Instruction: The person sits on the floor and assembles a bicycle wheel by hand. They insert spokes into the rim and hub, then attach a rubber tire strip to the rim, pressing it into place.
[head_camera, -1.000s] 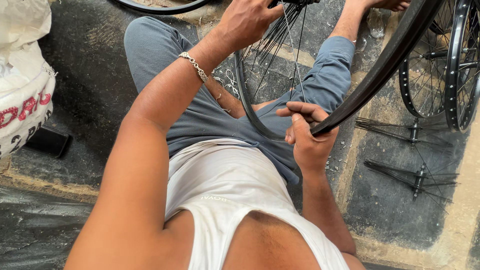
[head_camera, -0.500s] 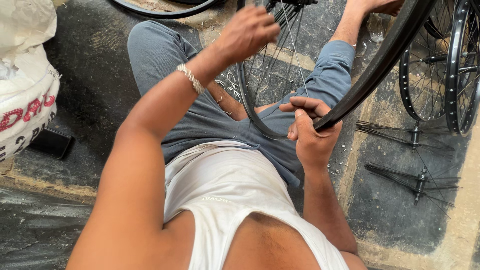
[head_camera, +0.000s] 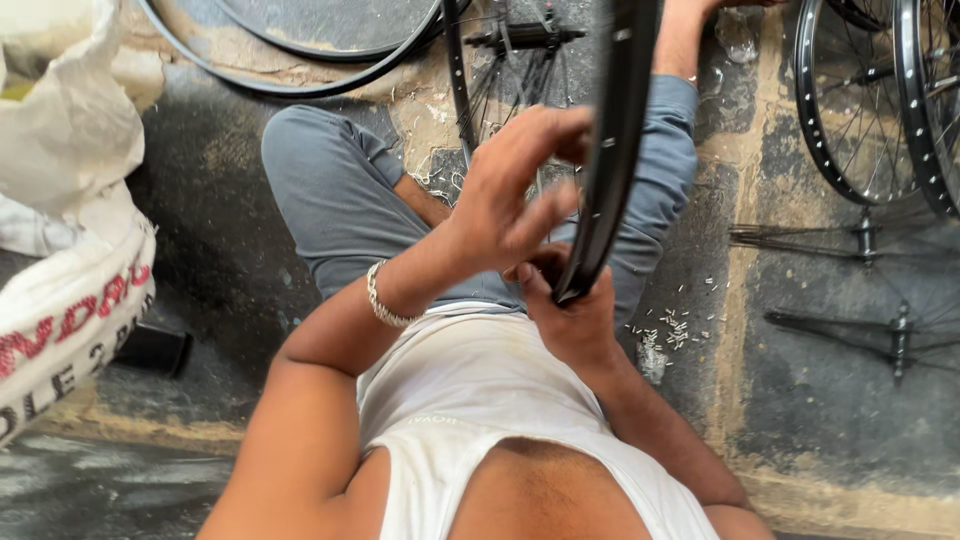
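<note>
Standing on edge at the frame's upper centre, the black bicycle rim (head_camera: 615, 150) runs from the top edge down to the person's lap, where the right hand (head_camera: 570, 320) holds its lower end, fingers wrapped around the metal. The left hand (head_camera: 515, 195) has come back from the spokes (head_camera: 505, 90) higher up and now hovers just beside the rim, fingers loosely spread, pinching nothing I can make out. Half a second ago the rim lay slanted towards the upper right; it is now turned nearly upright, which suggests a new stretch of it is being brought to hand. Small pale bits (head_camera: 665, 330) lie scattered on the floor (head_camera: 820, 400) at right of centre. Finished wheels (head_camera: 880, 110) lean at upper right, a white sack (head_camera: 70, 230) at left.
</note>
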